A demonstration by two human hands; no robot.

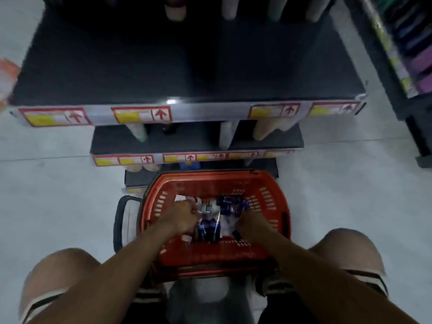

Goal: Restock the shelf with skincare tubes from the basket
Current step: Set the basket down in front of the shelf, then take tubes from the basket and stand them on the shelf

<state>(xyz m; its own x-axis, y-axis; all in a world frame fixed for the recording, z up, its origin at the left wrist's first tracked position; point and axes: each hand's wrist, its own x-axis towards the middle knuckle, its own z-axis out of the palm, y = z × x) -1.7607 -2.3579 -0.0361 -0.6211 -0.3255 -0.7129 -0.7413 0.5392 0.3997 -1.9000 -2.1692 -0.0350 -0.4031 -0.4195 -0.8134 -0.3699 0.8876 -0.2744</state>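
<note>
Both hands are down inside the red basket, which sits on the floor between the person's knees, just in front of the shelf. The left hand is curled among the tubes, knuckles up; blur hides whether it actually grips one. The right hand is buried in the pile on the other side, its fingers hidden, so its grip cannot be told. The blue-and-white tubes lie heaped between the two hands.

A red slotted plastic basket sits on the floor near the black shelf, whose broad top tier lies mostly bare, holding a loose jumble of blue and white skincare tubes.
</note>
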